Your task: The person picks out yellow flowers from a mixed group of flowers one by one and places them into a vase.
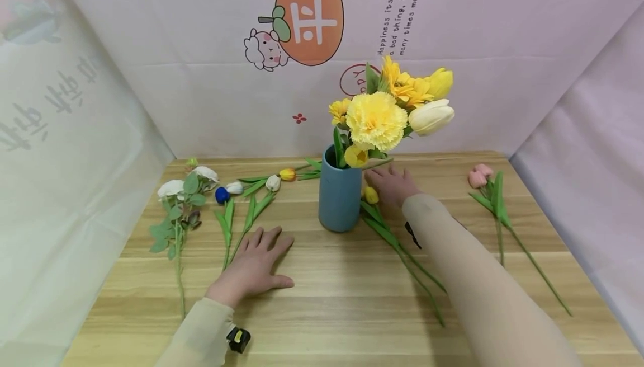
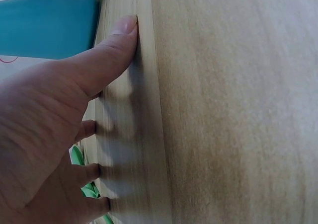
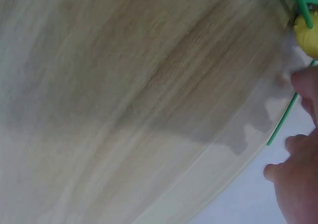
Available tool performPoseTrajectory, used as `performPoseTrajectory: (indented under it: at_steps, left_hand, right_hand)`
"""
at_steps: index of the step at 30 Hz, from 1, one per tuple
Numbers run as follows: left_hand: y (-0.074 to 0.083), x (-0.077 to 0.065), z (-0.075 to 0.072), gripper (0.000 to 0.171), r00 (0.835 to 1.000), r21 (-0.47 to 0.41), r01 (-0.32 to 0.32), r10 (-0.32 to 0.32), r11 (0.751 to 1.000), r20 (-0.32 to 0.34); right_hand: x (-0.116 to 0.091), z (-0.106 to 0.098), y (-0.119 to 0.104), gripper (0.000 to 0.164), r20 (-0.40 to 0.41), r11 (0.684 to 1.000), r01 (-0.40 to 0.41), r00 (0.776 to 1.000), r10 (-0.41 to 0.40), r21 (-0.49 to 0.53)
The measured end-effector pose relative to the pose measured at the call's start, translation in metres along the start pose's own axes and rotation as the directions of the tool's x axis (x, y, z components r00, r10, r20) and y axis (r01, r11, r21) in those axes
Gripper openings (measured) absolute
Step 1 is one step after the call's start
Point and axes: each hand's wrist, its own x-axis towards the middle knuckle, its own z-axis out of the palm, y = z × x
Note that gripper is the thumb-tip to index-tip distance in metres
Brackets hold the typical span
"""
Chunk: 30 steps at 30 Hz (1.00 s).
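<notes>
Head view shows the wooden desk (image 1: pixel 312 322) spreading beneath both sets of fingers. Beyond and to the right of the left fingers, and just to the left of the right fingers, a blue vase (image 1: pixel 340 196) stands upright. Its bunch of yellow and white flowers (image 1: pixel 377 121) rises above the right fingers and leans to the right. The left hand (image 1: pixel 259 263) lies on the desk, its fingers spread and released; the right hand (image 1: pixel 394 185) reaches beside the vase, its fingers extended, also grasping nothing. Well to the left of the left fingers lies a white rose spray (image 1: pixel 175 212) with green leaves; well to the right of the right fingers lie pink tulips (image 1: pixel 480 175). Just beside the right fingers, on their near left side, rests a yellow tulip (image 1: pixel 371 195), its stem running back toward the person. Past the left fingertips lie a white tulip (image 1: pixel 273 183) and an orange tulip (image 1: pixel 288 174), with a blue tulip (image 1: pixel 222 194) off to their left.
</notes>
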Motion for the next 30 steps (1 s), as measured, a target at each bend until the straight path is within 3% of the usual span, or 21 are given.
performPoseTrajectory:
  at_steps: [4, 8, 12, 15, 17, 24, 27, 30]
  left_hand:
    - [0.0, 0.001, 0.0, 0.09, 1.0, 0.002, -0.003, 0.003, 1.0, 0.001]
    - [0.0, 0.002, 0.0, 0.09, 1.0, -0.003, -0.003, 0.003, 1.0, 0.001]
    - [0.001, 0.002, -0.001, 0.09, 1.0, -0.014, -0.005, 0.005, 1.0, 0.002]
    - [0.001, 0.002, -0.001, 0.09, 1.0, -0.016, -0.002, 0.002, 1.0, 0.003]
    - [0.001, 0.003, 0.0, 0.09, 1.0, -0.011, -0.001, 0.001, 1.0, 0.003]
    - [0.001, 0.003, 0.0, 0.089, 1.0, -0.014, -0.004, 0.004, 1.0, 0.008]
    - [0.001, 0.003, 0.0, 0.089, 1.0, -0.016, -0.004, 0.004, 1.0, 0.01]
    - [0.001, 0.002, 0.0, 0.089, 1.0, -0.017, -0.002, 0.002, 1.0, 0.011]
  right_hand:
    - [0.003, -0.002, 0.002, 0.075, -0.036, 0.998, 0.019, 0.999, -0.021, -0.056]
    - [0.008, -0.005, 0.003, 0.065, 0.032, 1.0, 0.027, 0.999, -0.027, -0.004]
    - [0.01, -0.012, -0.001, 0.064, 0.117, 0.999, -0.002, 0.993, -0.004, 0.049]
    - [0.01, -0.016, -0.003, 0.066, 0.134, 0.997, -0.027, 0.991, 0.017, 0.069]
    - [0.01, -0.018, -0.003, 0.064, 0.113, 0.996, -0.034, 0.993, 0.025, 0.077]
    - [0.006, -0.019, -0.005, 0.028, 0.043, 0.996, -0.083, 0.996, 0.081, 0.031]
    - [0.004, -0.016, -0.004, 0.021, -0.035, 0.996, -0.049, 0.998, 0.046, -0.081]
    - [0.002, -0.011, -0.002, 0.013, -0.113, 0.972, 0.012, 0.993, -0.039, -0.233]
